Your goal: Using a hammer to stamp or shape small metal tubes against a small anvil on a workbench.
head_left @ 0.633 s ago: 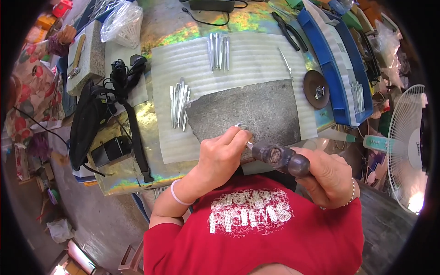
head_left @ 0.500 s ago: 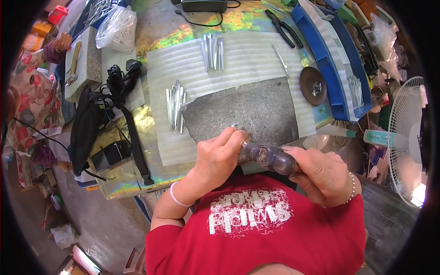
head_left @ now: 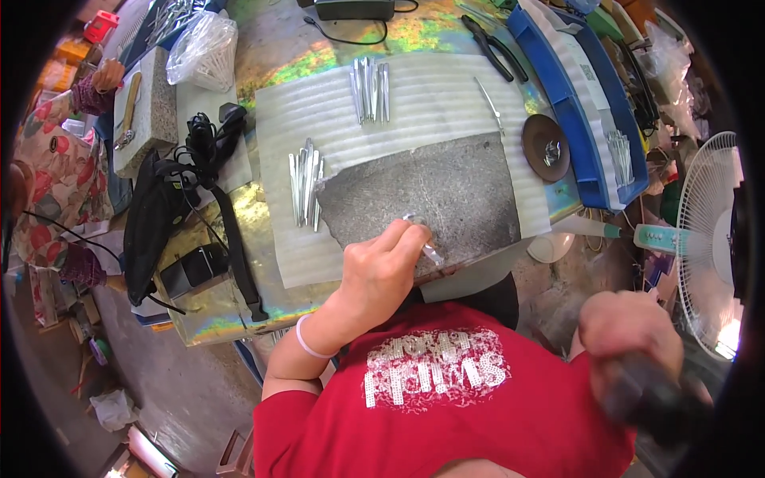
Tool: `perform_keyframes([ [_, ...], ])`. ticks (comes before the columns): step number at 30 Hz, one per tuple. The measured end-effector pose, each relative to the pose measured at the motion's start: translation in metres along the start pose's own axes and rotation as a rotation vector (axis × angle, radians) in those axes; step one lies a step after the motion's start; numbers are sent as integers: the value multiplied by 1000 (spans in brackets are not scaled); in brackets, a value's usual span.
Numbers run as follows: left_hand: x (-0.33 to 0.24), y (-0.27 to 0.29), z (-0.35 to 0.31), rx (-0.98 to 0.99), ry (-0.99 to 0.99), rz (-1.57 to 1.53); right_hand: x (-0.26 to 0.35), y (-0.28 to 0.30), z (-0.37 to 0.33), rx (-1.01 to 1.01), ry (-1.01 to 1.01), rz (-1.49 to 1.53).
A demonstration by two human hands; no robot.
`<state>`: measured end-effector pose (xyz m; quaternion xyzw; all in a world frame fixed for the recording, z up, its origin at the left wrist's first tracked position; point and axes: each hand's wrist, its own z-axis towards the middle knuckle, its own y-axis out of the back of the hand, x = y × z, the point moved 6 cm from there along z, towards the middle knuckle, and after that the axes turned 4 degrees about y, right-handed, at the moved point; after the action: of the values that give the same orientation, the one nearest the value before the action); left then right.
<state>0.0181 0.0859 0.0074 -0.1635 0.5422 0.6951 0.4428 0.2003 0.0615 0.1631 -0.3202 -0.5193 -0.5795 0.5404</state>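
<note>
My left hand point(head_left: 384, 259) is closed in a pinch over the near edge of a dark grey stone slab point(head_left: 454, 187). From its fingers sticks the flat, shiny end of a slim metal piece point(head_left: 433, 253); most of that piece is hidden by the hand. Off to the right, beyond the table edge, my right hand point(head_left: 629, 331) is raised and blurred, wrapped round a dark hammer point(head_left: 653, 398). Beyond the slab lies a bundle of slim silver metal pieces point(head_left: 369, 92), with a second bundle point(head_left: 304, 185) to its left.
White foam sheet point(head_left: 287, 255) lies under the slab. A brown dish point(head_left: 545, 149) of small metal bits, black-handled pliers point(head_left: 496, 49) and a blue tray point(head_left: 570, 135) stand right. Black straps point(head_left: 227, 239) lie left. A fan point(head_left: 709, 247) is far right; another person's hand point(head_left: 108, 75) shows far left.
My right hand has swung the hammer away from the slab's near edge, out to the right and toward me. My left hand stays in place, and the metal piece's end now shows.
</note>
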Motion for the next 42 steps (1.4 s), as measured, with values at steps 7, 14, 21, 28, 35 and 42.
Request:
perform_keyframes([
  [7, 0, 3, 2, 11, 31, -14, -18, -23, 15, 485, 271, -520],
  [14, 10, 25, -5, -37, 642, -1170, -77, -29, 17, 328, 176, -543],
  [21, 8, 20, -10, -88, 671, -1665, -148, -41, 15, 333, 127, -874],
  [28, -5, -21, -19, -90, 816, -1922, -117, -61, 17, 300, 113, 65],
  [35, -8, -43, -31, -43, 928, -2031, -140, -74, 7, 93, -116, 455],
  [42, 11, -5, -50, 119, 739, -1303, -140, -68, 12, 198, -243, 599],
])
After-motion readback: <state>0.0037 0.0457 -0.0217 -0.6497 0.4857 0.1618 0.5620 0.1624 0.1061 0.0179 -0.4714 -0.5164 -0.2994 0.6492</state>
